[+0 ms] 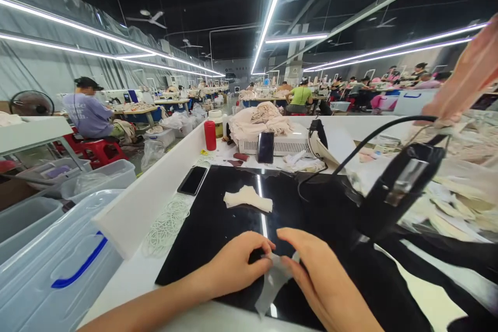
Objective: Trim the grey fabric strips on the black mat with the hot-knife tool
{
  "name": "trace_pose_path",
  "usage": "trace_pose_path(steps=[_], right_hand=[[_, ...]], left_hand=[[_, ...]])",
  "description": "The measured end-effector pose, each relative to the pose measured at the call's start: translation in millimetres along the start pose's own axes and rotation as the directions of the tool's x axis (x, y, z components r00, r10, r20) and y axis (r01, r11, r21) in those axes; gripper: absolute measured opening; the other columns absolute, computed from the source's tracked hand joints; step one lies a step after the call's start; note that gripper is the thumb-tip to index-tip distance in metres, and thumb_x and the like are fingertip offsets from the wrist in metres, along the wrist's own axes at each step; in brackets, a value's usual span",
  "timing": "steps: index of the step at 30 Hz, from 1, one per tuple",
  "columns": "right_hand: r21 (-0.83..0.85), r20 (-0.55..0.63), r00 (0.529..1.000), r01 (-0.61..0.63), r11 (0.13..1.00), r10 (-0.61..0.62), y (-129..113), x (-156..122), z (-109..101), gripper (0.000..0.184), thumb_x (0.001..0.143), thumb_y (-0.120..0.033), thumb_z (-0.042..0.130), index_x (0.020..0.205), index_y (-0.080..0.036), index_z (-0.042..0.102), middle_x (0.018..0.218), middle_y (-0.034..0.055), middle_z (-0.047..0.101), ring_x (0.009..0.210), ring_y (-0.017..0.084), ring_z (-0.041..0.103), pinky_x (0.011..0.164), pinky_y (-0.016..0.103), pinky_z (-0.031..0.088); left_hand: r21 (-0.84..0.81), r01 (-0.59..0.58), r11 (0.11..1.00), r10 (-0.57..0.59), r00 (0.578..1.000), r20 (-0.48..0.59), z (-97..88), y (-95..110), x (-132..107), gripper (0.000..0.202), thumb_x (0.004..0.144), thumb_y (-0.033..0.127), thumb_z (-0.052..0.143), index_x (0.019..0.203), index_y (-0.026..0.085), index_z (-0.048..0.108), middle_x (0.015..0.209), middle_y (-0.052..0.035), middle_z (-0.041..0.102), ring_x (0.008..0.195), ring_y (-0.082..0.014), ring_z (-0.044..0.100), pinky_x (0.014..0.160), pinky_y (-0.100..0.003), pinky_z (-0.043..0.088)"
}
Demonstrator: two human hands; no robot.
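My left hand (243,259) pinches a thin, translucent whitish strip (272,288) between thumb and fingertips. On the strip's other side is my right hand (317,270), its thumb against the piece and its index finger raised; the strip's upper end runs into this hand. The lower end hangs over the near part of a glossy black board (218,233). Beyond the hands, a small stack of cream fabric pieces (248,198) lies on the board.
Right of the board stands a black device (402,187) with a cable, near cream cut pieces (428,290). A phone (192,180) and pale elastic loops (168,225) lie left. Behind are a red can (210,136), a second phone (265,147) and a fabric pile (264,119).
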State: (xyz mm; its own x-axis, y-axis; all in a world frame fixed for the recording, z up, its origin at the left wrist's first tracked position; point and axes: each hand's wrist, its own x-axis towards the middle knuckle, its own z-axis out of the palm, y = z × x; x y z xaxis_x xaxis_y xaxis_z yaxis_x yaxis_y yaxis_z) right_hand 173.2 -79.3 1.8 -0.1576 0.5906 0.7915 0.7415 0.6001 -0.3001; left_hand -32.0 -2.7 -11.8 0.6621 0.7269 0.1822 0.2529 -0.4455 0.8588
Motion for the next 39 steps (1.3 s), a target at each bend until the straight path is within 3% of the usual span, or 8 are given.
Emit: trace_pose_path(steps=[3, 7, 16, 25, 28, 32, 36, 39], right_hand=[[0.08, 0.108, 0.988, -0.115, 0.99, 0.106, 5.9, -1.2, 17.4, 0.018, 0.103, -0.039, 0.056, 0.117, -0.03, 0.064, 0.1, 0.0002, 0.076, 0.088, 0.021, 0.074, 0.076, 0.033, 0.061], [0.149, 0.239, 0.923, -0.342, 0.928, 0.301, 11.9, 13.9, 29.3, 0.022, 0.106, -0.043, 0.049, 0.096, -0.028, 0.061, 0.082, -0.0026, 0.066, 0.07, 0.017, 0.065, 0.065, 0.027, 0.054], [0.058, 0.131, 0.908, -0.409, 0.911, 0.399, 49.3, 68.5, 75.0, 0.02, 0.101, -0.036, 0.049, 0.088, -0.023, 0.057, 0.078, 0.0001, 0.062, 0.069, 0.019, 0.06, 0.065, 0.029, 0.049], [-0.182, 0.177, 0.906, -0.352, 0.918, 0.383, 69.3, 70.3, 99.5, 0.016, 0.095, -0.02, 0.052, 0.082, -0.022, 0.062, 0.078, 0.0031, 0.066, 0.075, 0.024, 0.061, 0.071, 0.035, 0.043], [-0.265, 0.193, 0.909, -0.313, 0.912, 0.368, 58.6, 74.2, 97.5, 0.017, 0.093, -0.013, 0.055, 0.082, -0.021, 0.065, 0.088, 0.0081, 0.069, 0.085, 0.027, 0.062, 0.078, 0.038, 0.044], [-0.312, 0.239, 0.916, -0.244, 0.918, 0.324, 24.4, 75.2, 81.0, 0.015, 0.093, -0.011, 0.064, 0.104, -0.019, 0.069, 0.125, 0.0129, 0.068, 0.117, 0.031, 0.059, 0.097, 0.043, 0.043], [-0.22, 0.373, 0.901, -0.148, 0.964, 0.223, -20.0, 49.2, 52.4, 0.004, 0.096, -0.024, 0.071, 0.099, -0.027, 0.07, 0.105, -0.0031, 0.075, 0.104, 0.017, 0.067, 0.094, 0.029, 0.047], [-0.051, 0.423, 0.883, -0.202, 0.978, 0.205, -40.6, 9.6, 18.2, 0.011, 0.099, -0.027, 0.066, 0.088, -0.027, 0.071, 0.087, -0.0071, 0.075, 0.083, 0.012, 0.07, 0.081, 0.024, 0.05]], left_hand=[[-0.051, 0.073, 0.996, -0.074, 0.997, -0.014, -11.0, 0.9, 7.1, 0.005, 0.087, 0.024, 0.062, 0.089, 0.019, 0.063, 0.088, -0.0001, 0.071, 0.083, -0.0179, 0.066, 0.078, -0.029, 0.05], [-0.11, 0.13, 0.985, -0.134, 0.991, -0.026, -33.4, 2.2, 25.2, 0.009, 0.088, 0.027, 0.056, 0.088, 0.018, 0.055, 0.076, 0.0016, 0.066, 0.065, -0.0132, 0.06, 0.062, -0.023, 0.043], [0.068, 0.14, 0.988, -0.125, 0.975, -0.185, -75.3, -16.1, 91.8, 0.026, 0.087, 0.03, 0.061, 0.11, 0.018, 0.059, 0.075, 0.0042, 0.057, 0.064, -0.0139, 0.055, 0.063, -0.025, 0.042], [0.44, 0.1, 0.893, -0.047, 0.99, -0.131, -83.6, -41.7, 117.4, 0.033, 0.087, 0.022, 0.068, 0.119, 0.022, 0.063, 0.084, 0.0012, 0.065, 0.077, -0.019, 0.063, 0.074, -0.028, 0.047], [0.517, 0.085, 0.852, -0.028, 0.993, -0.117, -81.5, -45.7, 116.9, 0.033, 0.087, 0.022, 0.066, 0.12, 0.021, 0.064, 0.092, -0.0018, 0.069, 0.084, -0.0211, 0.067, 0.079, -0.03, 0.051], [0.583, 0.007, 0.812, 0.082, 0.989, -0.126, -87.2, -46.3, 111.6, 0.035, 0.091, 0.029, 0.059, 0.124, 0.02, 0.062, 0.122, -0.0107, 0.066, 0.111, -0.0278, 0.063, 0.102, -0.042, 0.048], [0.615, -0.095, 0.783, 0.197, 0.975, -0.1, -96.3, -45.1, 104.6, 0.04, 0.095, 0.045, 0.051, 0.122, 0.018, 0.063, 0.131, -0.015, 0.063, 0.121, -0.0362, 0.057, 0.11, -0.055, 0.041], [0.663, -0.163, 0.73, 0.269, 0.961, -0.06, -93.9, -39.2, 92.0, 0.042, 0.1, 0.05, 0.045, 0.124, 0.02, 0.064, 0.128, -0.0131, 0.065, 0.12, -0.0356, 0.059, 0.109, -0.054, 0.042]])
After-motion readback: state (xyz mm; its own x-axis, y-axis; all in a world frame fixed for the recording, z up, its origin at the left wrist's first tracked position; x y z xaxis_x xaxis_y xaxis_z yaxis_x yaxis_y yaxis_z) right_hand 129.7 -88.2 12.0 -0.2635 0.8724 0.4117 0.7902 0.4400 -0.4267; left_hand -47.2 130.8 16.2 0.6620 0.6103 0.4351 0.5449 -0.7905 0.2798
